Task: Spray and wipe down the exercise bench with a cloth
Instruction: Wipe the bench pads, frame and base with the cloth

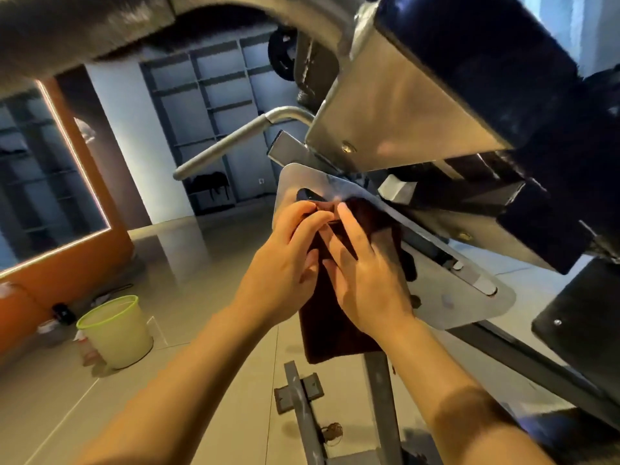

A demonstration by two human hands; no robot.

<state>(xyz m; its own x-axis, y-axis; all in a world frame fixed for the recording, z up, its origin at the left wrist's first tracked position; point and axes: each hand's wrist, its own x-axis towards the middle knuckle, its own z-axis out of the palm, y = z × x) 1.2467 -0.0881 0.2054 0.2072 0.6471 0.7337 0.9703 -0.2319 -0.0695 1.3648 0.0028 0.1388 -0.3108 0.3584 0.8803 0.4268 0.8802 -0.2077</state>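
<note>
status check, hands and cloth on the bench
Left hand pinching the dark cloth at its top edge. Right hand flat on the cloth, pressing it to the bench's metal plate. Nothing blocking.

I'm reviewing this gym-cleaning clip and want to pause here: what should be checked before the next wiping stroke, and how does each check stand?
1. Dark maroon cloth in hand: ok, left hand pinches its top edge.
2. Right hand flat on the cloth: ok.
3. Cloth against the grey metal bracket plate: ok.
4. Surface sprayed: cannot tell, no wetness visible.
5. Spray bottle nearby: ok, on the floor beside the pale green plastic bin.
6. Black padded cushion wiped: cannot tell.
</note>
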